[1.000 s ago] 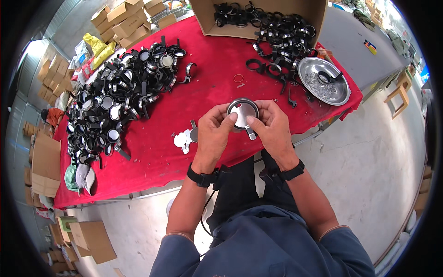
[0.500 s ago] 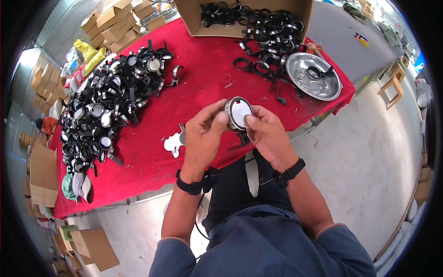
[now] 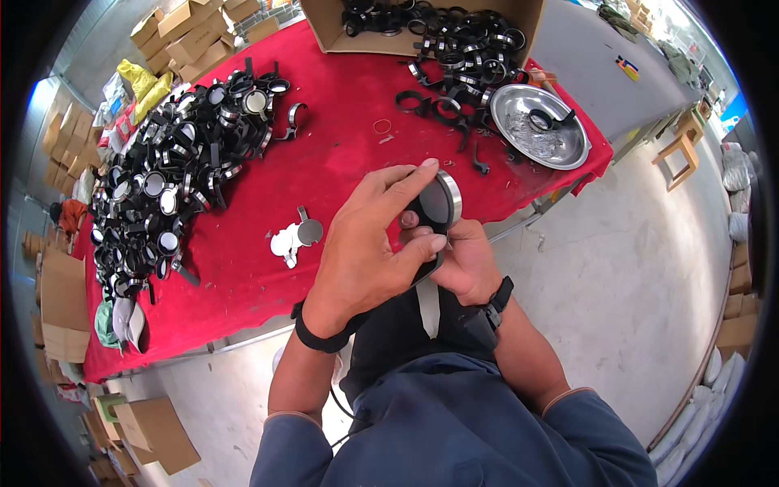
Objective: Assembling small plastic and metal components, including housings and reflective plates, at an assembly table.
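Above the table's near edge, both hands hold a round black piece with a shiny silver rim (image 3: 451, 199). Its dark flat face is turned toward my left hand (image 3: 357, 243), whose fingers reach across the top while the thumb presses low on it. From below, my right hand (image 3: 469, 264) grips the piece's lower part; some of those fingers are hidden behind it. Left of my left hand lie white round cut-outs (image 3: 284, 243) and a grey disc with a tab (image 3: 309, 233) on the red cloth (image 3: 235, 284).
A large heap of similar black-and-silver pieces (image 3: 166, 174) covers the table's left side. At the back stands an open cardboard box (image 3: 320, 32), with black rings spilling out. A metal dish (image 3: 580, 158) at right holds small wire bits and a black ring. A rubber band (image 3: 382, 127) lies mid-table.
The piece has turned from showing its white face to showing its dark face and silver side. My left hand has moved over its top; my right hand has shifted lower.
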Demonstrator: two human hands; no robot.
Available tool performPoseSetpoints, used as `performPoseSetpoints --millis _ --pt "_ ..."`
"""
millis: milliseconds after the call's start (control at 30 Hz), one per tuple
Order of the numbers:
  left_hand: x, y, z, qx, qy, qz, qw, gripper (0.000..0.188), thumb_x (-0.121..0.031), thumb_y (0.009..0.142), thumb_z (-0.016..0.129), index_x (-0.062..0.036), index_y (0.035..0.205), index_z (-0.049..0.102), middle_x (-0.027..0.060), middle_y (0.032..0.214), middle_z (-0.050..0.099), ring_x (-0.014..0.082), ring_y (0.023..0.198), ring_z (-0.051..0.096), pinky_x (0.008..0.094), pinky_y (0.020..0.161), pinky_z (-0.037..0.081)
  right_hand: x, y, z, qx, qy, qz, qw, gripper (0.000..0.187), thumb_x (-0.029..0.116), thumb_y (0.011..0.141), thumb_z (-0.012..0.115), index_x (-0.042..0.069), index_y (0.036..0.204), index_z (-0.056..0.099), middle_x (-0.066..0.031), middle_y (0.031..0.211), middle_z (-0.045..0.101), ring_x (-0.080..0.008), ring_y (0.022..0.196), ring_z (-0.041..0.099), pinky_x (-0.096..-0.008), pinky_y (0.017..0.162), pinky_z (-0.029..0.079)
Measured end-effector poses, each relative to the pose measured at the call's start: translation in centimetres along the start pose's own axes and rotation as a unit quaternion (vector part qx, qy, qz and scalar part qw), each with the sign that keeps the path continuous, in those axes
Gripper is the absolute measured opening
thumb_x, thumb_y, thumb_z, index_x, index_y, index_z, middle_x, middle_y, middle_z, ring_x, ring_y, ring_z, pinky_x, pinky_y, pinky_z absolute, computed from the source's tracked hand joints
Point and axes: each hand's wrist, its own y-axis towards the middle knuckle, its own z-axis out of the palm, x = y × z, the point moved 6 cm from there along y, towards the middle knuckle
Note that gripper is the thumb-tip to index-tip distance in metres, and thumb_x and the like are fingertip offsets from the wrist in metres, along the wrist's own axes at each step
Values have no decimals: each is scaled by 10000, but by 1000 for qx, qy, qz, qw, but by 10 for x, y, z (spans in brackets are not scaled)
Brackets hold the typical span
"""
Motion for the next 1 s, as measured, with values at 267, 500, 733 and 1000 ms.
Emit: performPoseSetpoints --millis 267,500,733,1000 --pt "-10 2 2 13 79 -63 995 793 -151 718 915 -86 1477 696 155 1284 696 279 1031 707 358 830 587 -8 -7 -20 -96 -35 -5 995 498 122 1007 571 -38 1478 565 -201 1290 687 -263 1094 696 -381 948 589" --pt "3 -2 -2 5 74 -58 996 784 -181 747 905 -56 1483 667 187 1361 698 339 1172 713 398 983 574 -7 -4 -16 -102 -48 -14 993 421 161 1058 594 -28 1434 608 -174 1241 718 -256 1088 715 -346 876 590" --pt "80 -9 -17 -106 184 -72 974 708 -171 843 868 10 1481 622 268 1485 645 426 1410 608 475 1182 481 74 64 -59 -230 -415 -101 874 184 176 1036 710 8 1109 710 -27 931 709 -128 812 678 -311 703 549" --pt "139 -6 36 27 177 -61 982 952 -223 772 953 -7 1590 516 238 1653 510 409 1554 459 482 1288 383 97 103 -137 -382 -652 -151 637 291 254 843 788 -37 832 789 -189 753 756 -287 752 763 -445 698 549"
